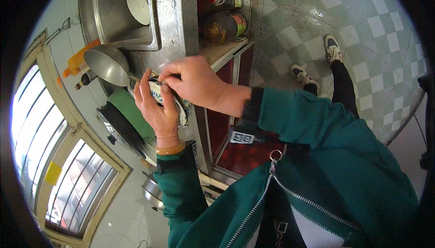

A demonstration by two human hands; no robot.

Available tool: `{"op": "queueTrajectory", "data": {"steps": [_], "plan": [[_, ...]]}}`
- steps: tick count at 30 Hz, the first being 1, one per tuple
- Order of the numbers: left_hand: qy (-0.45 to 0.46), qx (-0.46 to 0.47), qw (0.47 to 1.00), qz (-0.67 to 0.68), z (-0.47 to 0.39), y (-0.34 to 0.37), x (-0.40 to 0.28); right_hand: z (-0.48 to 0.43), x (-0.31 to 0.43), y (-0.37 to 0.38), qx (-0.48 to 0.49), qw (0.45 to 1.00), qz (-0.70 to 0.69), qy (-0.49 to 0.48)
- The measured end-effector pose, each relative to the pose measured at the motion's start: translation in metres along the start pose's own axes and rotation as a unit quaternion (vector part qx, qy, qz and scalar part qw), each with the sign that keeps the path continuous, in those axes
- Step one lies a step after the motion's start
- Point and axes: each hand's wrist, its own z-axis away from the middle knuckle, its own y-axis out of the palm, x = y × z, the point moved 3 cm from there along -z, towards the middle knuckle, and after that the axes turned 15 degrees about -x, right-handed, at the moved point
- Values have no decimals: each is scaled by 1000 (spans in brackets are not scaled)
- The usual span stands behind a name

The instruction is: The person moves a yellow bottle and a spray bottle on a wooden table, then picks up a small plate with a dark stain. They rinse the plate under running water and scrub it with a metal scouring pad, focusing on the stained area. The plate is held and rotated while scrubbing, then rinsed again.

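Note:
My left hand (154,107) has its fingers bent over a patterned white dish (155,91) on the metal counter, with something dark and thin near the fingertips. My right hand (195,81) is beside it, thumb and fingertips pinched together close to the left thumb; a small dark item seems to be between them, too hidden to name. Part of the dish and its dark contents show under both hands. A metal ladle or round pan (107,65) lies just beyond the left fingertips.
Past the counter is a steel sink (122,20) holding a white bowl (138,7). An orange bottle (80,59) and a green container (129,113) stand by the wall. Large bottles (224,27) fill a shelf below. A steel pot (153,191) is farther along.

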Motion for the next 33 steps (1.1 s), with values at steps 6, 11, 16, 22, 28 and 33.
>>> {"op": "queueTrajectory", "data": {"steps": [6, 11, 16, 22, 28, 33], "plan": [[-21, -5, 1000, 19, 4, -2, 3, 43, -6, -23, 47, 989, 23, 139], [-10, 12, 1000, 24, 10, -9, -4, 23, -7, -37, 18, 999, 13, 26], [-9, 30, 998, 55, 19, -8, -9, 14, -10, -18, 60, 996, -10, 64], [-11, 35, 998, 47, 20, -9, -8, 38, -9, -25, 32, 989, 17, 142], [-28, 29, 998, 49, 21, -10, -5, 20, 1, -24, 13, 1000, 23, 18], [-25, 24, 998, 45, 21, -11, -5, 31, -6, -24, 57, 992, 55, 97]]}}
